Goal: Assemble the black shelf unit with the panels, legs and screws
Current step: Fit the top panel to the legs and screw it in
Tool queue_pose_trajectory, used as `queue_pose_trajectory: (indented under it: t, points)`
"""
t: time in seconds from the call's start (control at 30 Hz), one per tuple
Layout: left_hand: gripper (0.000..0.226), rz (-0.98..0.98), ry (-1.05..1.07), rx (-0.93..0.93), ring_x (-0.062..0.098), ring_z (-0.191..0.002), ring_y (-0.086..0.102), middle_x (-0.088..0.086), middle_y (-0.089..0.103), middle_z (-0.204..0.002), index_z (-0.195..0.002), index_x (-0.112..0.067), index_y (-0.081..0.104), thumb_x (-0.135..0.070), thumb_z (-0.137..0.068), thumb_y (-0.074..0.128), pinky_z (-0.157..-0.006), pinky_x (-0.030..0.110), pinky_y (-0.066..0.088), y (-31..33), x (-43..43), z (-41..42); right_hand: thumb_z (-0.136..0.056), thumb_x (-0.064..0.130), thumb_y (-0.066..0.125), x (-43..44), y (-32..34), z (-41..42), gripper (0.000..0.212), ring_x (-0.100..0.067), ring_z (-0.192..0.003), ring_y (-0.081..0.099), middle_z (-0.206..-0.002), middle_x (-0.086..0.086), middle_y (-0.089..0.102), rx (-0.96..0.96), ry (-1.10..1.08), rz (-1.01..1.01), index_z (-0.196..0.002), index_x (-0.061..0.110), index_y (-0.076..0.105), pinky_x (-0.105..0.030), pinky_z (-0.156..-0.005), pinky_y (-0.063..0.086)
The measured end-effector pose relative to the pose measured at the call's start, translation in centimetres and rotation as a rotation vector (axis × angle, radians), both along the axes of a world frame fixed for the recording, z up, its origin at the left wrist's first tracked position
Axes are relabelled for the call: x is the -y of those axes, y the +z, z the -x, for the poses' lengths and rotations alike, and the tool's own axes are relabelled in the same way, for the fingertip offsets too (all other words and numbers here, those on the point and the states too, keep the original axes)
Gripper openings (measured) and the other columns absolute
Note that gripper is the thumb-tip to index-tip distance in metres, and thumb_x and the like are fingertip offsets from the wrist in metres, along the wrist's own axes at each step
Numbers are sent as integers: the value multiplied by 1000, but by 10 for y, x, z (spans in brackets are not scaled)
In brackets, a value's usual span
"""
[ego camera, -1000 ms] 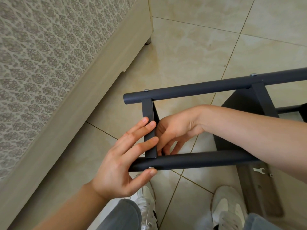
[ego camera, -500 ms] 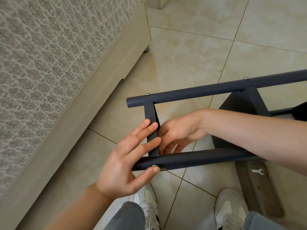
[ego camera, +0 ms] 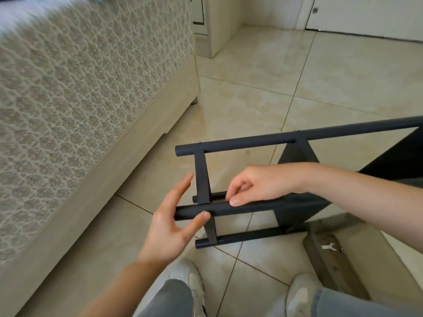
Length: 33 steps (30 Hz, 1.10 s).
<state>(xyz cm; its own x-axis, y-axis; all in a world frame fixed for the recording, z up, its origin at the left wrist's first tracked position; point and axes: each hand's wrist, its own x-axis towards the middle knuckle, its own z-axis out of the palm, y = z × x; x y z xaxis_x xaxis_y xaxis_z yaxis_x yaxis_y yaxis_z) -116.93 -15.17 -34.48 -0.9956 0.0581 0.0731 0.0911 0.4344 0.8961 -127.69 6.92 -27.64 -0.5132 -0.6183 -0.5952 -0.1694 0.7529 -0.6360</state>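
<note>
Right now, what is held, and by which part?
The right hand grips the black shelf unit by its near leg, close to its end. The left hand only touches it.

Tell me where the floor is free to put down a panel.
Widest bare patch: the tiles between the bed base, the cabinet and the frame's far leg. A narrower strip lies between the bed base and the left hand. Crowded: around the shoes, the grey panel with the wrench, and the right hand gripping the near leg.

Home bedroom: patterned bed (ego camera: pixel 80 92), glossy tiled floor (ego camera: pixel 256 106)
</note>
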Motion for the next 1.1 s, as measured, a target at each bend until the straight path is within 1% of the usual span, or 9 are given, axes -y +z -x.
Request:
queue_pose_trajectory:
  t: [0.07,0.13,0.2,0.33,0.47,0.6,0.83,0.97,1.1]
  points:
    - [82,-203,117,182,-2,-136,44,-23,50,-144,-147,-49,34,-39,-79,80,-109,28,38,-1,-6,-6,-93,38,61,-6,4,-9,28,3,-101,62,-110,14,67,-72,-11,-17,-119,28,64,-16,-89,48]
    - [77,-310,177,329,1,-129,52,-21,55,-136,-142,-45,39,-44,-75,77,-102,22,43,-1,-14,-11,-92,36,64,-13,9,-17,30,0,-102,61,-115,11,66,-123,-28,-34,-121,29,63,-21,-95,49]
    - [71,-372,163,431,0,-123,54,-25,61,-127,-136,-40,47,-61,-74,75,-97,16,43,0,-21,-15,-92,31,65,-18,17,-25,33,-1,-102,58,-123,8,62,-168,-32,-53,-125,28,61,-22,-96,48]
    - [63,-461,129,502,-2,-133,43,-44,51,-121,-120,-62,44,-81,-63,64,-117,34,31,-2,-29,-19,-93,22,64,-24,25,-34,36,-2,-100,52,-127,6,59,-251,-28,-79,-129,24,58,-22,-93,46]
    - [65,-477,100,491,-1,-135,37,-36,41,-134,-141,-53,28,-74,-83,50,-115,28,30,5,-36,-18,-93,22,65,-32,22,-38,37,-7,-103,56,-126,5,61,-332,-5,-148,-129,25,57,-24,-93,46]
    - [82,-431,115,501,2,-135,34,-24,34,-144,-154,-40,22,-64,-79,45,-114,25,28,11,-34,-13,-95,24,60,-38,25,-41,38,-15,-108,59,-124,3,61,-421,13,-221,-133,30,53,-34,-94,50]
    - [94,-458,82,429,-1,-142,31,-31,35,-149,-153,-49,24,-84,-72,58,-118,29,24,39,-31,12,-99,26,54,-40,46,-38,30,-12,-89,58,-111,4,63,-603,-12,-238,-129,28,55,-27,-73,50]
    - [95,-488,109,351,6,-143,32,-24,43,-146,-148,-50,34,-82,-64,62,-125,44,15,74,-26,38,-100,31,52,-41,71,-29,24,-17,-92,62,-107,2,65,-712,-82,-218,-122,26,58,-35,-80,55]
    - [98,-511,163,266,16,-144,35,-14,47,-147,-144,-40,45,-79,-58,69,-123,49,19,120,-26,67,-101,28,51,-38,94,-15,22,-14,-90,63,-105,2,65,-780,-166,-138,-121,24,58,-27,-75,53]
